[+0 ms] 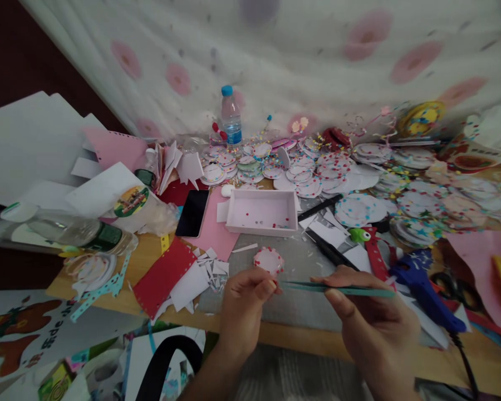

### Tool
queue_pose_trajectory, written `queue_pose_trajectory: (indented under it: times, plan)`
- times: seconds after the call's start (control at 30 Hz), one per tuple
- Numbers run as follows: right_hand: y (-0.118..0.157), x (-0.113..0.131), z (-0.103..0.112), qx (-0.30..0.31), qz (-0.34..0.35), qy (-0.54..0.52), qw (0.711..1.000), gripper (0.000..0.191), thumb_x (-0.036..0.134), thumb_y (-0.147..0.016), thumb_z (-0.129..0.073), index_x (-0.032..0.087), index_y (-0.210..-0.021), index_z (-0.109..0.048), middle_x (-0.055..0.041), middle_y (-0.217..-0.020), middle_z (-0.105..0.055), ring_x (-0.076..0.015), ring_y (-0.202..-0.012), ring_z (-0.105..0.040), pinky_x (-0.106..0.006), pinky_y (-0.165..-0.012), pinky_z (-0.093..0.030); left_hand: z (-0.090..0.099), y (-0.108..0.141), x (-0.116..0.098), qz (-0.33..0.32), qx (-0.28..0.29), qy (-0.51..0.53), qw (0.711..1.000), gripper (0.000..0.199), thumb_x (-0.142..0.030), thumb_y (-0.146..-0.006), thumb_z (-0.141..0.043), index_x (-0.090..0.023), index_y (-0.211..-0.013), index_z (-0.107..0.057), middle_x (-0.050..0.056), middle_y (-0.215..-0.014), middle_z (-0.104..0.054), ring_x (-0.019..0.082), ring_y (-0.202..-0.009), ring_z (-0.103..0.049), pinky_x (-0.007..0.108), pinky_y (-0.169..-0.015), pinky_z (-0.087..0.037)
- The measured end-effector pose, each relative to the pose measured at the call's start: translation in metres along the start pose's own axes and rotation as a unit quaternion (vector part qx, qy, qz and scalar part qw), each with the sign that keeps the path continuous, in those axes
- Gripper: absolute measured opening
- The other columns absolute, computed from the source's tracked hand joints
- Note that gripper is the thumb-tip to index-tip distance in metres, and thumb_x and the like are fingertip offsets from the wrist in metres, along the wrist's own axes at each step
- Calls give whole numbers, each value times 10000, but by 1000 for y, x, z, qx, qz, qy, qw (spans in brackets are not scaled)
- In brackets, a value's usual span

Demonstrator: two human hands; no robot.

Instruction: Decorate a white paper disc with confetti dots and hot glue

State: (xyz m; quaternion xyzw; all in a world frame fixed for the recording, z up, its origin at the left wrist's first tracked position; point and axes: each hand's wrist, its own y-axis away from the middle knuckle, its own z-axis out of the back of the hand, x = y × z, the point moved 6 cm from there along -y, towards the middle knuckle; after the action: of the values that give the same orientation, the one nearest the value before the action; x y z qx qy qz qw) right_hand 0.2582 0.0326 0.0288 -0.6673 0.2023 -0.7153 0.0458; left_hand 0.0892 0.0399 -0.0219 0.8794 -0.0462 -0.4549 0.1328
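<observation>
My right hand [371, 328] is closed around a pair of teal tweezers [304, 286], its tips pointing left. They reach the fingertips of my left hand [246, 306], which pinches a small red piece mostly hidden by the thumb and finger. Just beyond my left fingers, a small white paper disc [268, 259] edged with red dots lies on the grey mat [242, 306]. Behind the disc stands an open white box [262, 229] with a few tiny red and grey bits on its floor.
Decorated paper discs [300, 170] crowd the back and right. A blue glue gun [430, 295] and black scissors [457, 291] lie at right. Left of the box are a phone [192, 213], red card [165, 277] and paper scraps [211, 267]. A water bottle [231, 120] stands behind.
</observation>
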Motion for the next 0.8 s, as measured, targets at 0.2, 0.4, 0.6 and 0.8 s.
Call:
queue_pose_trajectory:
  times: [0.2, 0.4, 0.6, 0.8]
  plan:
    - [-4, 1, -2, 6, -3, -1, 1000, 142, 185, -798, -679, 286, -895, -700, -2, -744, -706, -180, -681, -636, -298, -584, -526, 0, -2, -3, -34, 32, -36, 998, 146, -312, -707, -804, -199, -645, -735, -20, -619, -639, 73, -615, -539, 160, -588, -414]
    - [-7, 4, -3, 17, 9, -1, 1000, 165, 162, -794, -674, 293, -892, -698, -5, -723, -691, -180, -664, -605, -301, -576, -509, 4, -4, -3, -49, 32, -65, 996, 91, -286, -728, -788, -212, -692, -750, -8, -673, -665, 93, -663, -566, 183, -628, -433]
    - [-7, 3, -3, 14, 2, 12, 1000, 134, 177, -794, -674, 289, -863, -700, 0, -723, -700, -179, -662, -619, -323, -630, -503, 4, -4, -2, -55, 40, -68, 995, 81, -267, -738, -779, -209, -691, -747, -6, -667, -662, 104, -667, -567, 201, -644, -436]
    - [-7, -2, 0, -4, -18, 11, 1000, 89, 191, -804, -667, 278, -815, -687, 14, -686, -660, -159, -646, -603, -278, -557, -482, 5, -3, 0, -59, 48, -83, 994, 75, -260, -751, -768, -210, -700, -745, -7, -674, -660, 101, -673, -558, 197, -649, -428]
